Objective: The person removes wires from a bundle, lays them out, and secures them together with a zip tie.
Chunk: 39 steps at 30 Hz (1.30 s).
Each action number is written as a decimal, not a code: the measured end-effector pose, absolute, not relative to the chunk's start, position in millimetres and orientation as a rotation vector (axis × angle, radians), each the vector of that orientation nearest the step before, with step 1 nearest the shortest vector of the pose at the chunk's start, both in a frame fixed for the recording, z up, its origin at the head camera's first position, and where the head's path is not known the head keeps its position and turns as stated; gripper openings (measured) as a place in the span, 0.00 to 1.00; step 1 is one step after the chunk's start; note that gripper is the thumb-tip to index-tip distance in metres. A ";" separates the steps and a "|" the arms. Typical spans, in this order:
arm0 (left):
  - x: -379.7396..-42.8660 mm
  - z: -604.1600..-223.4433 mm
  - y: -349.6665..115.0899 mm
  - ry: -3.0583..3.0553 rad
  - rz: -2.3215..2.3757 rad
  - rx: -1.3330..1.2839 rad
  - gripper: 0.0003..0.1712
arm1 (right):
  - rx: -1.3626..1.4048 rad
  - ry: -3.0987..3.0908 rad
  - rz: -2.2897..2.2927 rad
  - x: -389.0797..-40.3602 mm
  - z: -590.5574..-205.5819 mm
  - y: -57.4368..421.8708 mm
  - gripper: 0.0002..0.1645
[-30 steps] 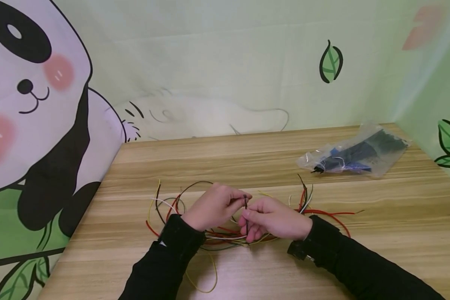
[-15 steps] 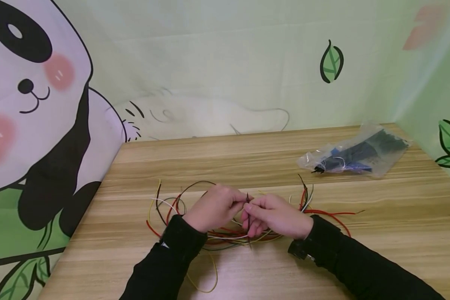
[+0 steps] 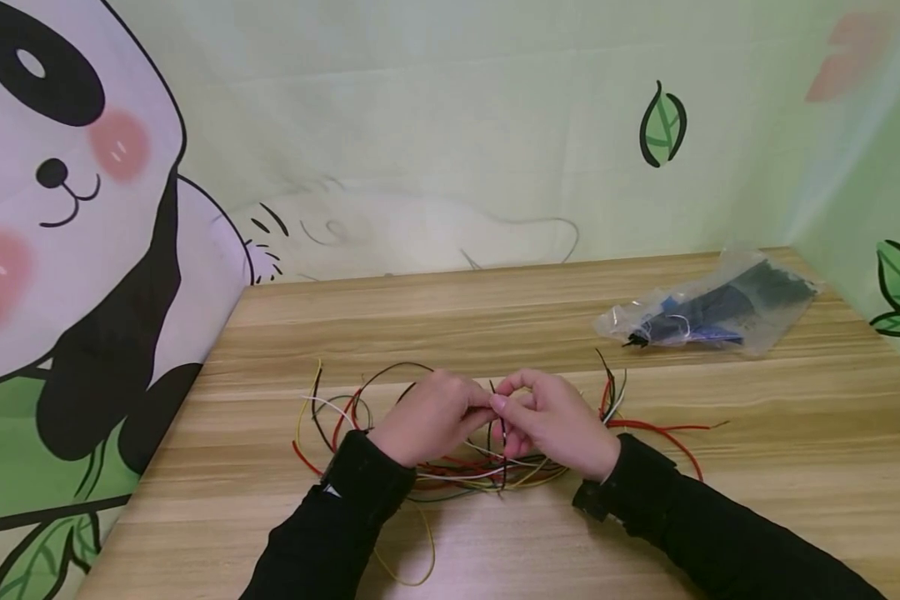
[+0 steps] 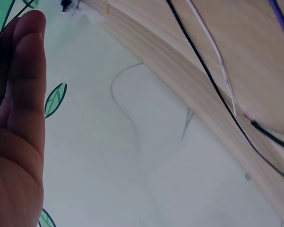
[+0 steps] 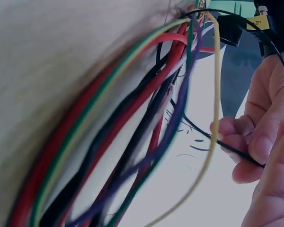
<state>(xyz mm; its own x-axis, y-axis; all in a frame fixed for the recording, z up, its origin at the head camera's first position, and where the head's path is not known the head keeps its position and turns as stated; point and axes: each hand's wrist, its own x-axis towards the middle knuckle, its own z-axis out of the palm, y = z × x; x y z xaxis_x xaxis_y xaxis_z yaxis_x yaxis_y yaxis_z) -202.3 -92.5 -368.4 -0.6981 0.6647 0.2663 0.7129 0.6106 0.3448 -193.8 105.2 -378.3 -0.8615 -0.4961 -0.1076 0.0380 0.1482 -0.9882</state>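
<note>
Both hands meet over a bundle of coloured wires (image 3: 450, 485) on the table. My left hand (image 3: 438, 417) pinches a thin black cable tie (image 5: 194, 126) between thumb and fingers, plain in the right wrist view. Beside it, my right hand (image 3: 558, 421) has thumb and forefinger together at the tie, its other fingers curled below. In the head view, black lengths of the tie hang from the fingertips towards the bundle. Red, black, white, green, purple and yellow wires run close by in the right wrist view. The exact contact between the fingertips is partly hidden.
Loose wire ends spread left (image 3: 318, 408) and right (image 3: 667, 427) of the hands, and a yellow wire loop (image 3: 429, 542) lies nearer the front. A clear plastic bag (image 3: 765, 321) with black strips rests at the back right. A printed cloth wall (image 3: 435, 125) stands behind the table.
My right hand has lifted slightly, and its forefinger is raised and bent against the left fingertips. The black tie's lengths have shifted a little to the right. My left hand has barely moved.
</note>
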 end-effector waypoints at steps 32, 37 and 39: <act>-199.0 -358.9 -89.3 -2.500 -1.370 -0.465 0.10 | -0.692 2.246 -1.381 -192.6 -388.7 103.8 0.07; -199.6 -364.2 -84.3 -2.772 -1.267 -0.630 0.10 | -0.609 2.248 -1.378 -194.5 -388.9 105.8 0.09; -199.6 -366.8 -82.0 -2.856 -1.163 -0.718 0.11 | -0.587 2.240 -1.391 -195.2 -388.4 106.0 0.09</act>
